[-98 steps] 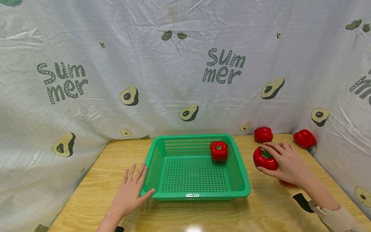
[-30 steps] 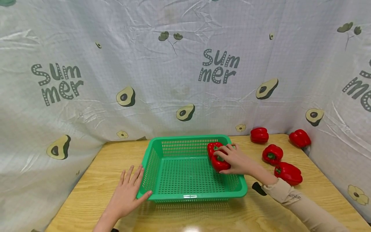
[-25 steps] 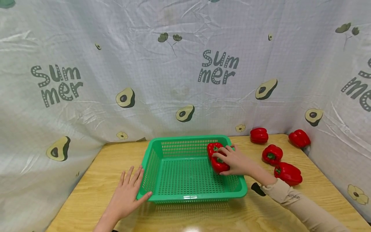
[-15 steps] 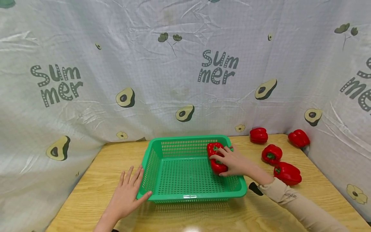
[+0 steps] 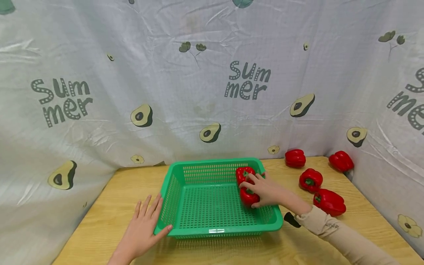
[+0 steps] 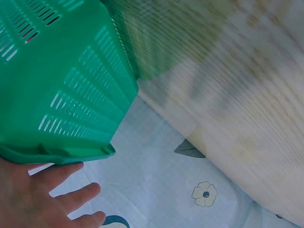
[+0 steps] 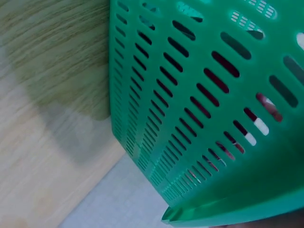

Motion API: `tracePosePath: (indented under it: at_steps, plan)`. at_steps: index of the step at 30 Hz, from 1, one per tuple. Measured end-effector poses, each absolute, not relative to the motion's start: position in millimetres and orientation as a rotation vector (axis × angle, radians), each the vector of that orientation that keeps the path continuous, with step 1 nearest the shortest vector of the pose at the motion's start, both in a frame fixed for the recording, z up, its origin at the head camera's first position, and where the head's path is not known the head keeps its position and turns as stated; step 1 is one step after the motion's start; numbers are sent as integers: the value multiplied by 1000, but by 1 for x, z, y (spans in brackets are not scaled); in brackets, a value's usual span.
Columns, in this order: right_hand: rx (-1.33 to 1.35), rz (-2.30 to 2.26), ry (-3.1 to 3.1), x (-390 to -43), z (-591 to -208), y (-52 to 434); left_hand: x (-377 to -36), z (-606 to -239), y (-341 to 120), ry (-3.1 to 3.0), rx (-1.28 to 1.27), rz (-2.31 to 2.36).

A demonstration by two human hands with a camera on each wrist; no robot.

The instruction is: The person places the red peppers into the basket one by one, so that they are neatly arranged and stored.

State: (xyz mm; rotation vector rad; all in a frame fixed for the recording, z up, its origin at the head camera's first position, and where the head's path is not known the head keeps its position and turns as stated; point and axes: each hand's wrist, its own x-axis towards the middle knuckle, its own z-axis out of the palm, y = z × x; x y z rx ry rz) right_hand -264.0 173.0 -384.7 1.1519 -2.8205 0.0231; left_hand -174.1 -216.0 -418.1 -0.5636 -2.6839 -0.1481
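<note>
A green plastic basket (image 5: 216, 231) with slotted sides stands on the table. Inside its right end, my right hand (image 5: 266, 189) holds a red bell pepper (image 5: 247, 198) low in the basket, fingers over the top and thumb at the near side. Just behind it lies another red bell pepper (image 5: 244, 173), partly covered by my fingers. My left hand (image 5: 140, 230) rests at the basket's left rim, fingers spread and thumb on the near corner. In the left wrist view, fingers (image 6: 78, 197) extend beside the basket rim. The right wrist view shows mostly the basket's slotted wall (image 7: 190, 109); the hand is largely hidden.
Right of the basket, several red bell peppers lie on the wooden table (image 5: 109, 206): a back one (image 5: 295, 158), a far-right one (image 5: 341, 161), a middle one (image 5: 310, 179) and a near one (image 5: 330, 202). A printed cloth (image 5: 172, 92) hangs behind and at both sides.
My right hand has carried a bell pepper from the table at the right into the basket, then lowered it slightly towards the near side. The left hand has stayed at the basket rim.
</note>
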Motion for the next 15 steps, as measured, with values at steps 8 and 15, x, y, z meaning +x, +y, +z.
tracePosePath:
  at_steps: [8,15]
  plan:
    - [1139,57,-2864,-264,-386,171,-171,-418,-216,-2679,-556,-170]
    - [1143,74,-2859,-264,-387,171,-171,-416,-214,-2711,-542,-202]
